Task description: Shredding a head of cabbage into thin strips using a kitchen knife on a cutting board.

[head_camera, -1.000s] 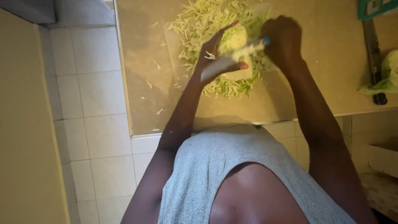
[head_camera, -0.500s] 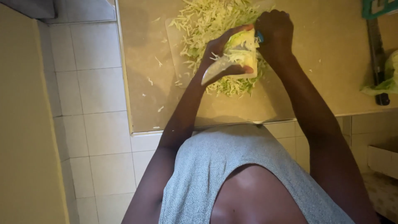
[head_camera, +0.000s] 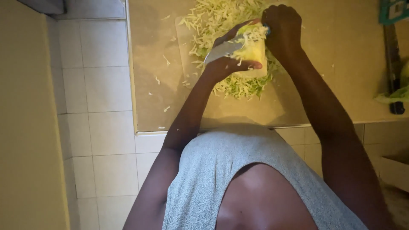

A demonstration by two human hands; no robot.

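The left hand [head_camera: 230, 64] is wrapped around a pale yellow-green chunk of cabbage [head_camera: 253, 49] and presses it down on the cutting board [head_camera: 184, 47], which lies on the tan desk [head_camera: 341, 76]. The fingers curl over the top of the chunk and the thumb lies along its near side. The right hand [head_camera: 282, 26] is closed tight around the handle of a knife [head_camera: 223, 47], and the shiny blade lies slanted across the cabbage, right next to the left hand. A big heap of thin cabbage strips [head_camera: 217, 17] is spread on the board behind and around the chunk, and a few stray bits [head_camera: 167, 61] have dropped onto the desk at the left. Far to the right, another dark knife [head_camera: 394, 68] lies on the desk beside a green leaf [head_camera: 398, 91], well apart from the work. To cut well here, I think the left fingertips should stay tucked back, away from the edge, because the blade is very close to them. The chunk looks small, so it could wobble; keeping its flat side down would help. Thin, even slices need slow, straight strokes down to the board. It may also help to push the heap aside so the knife has room.
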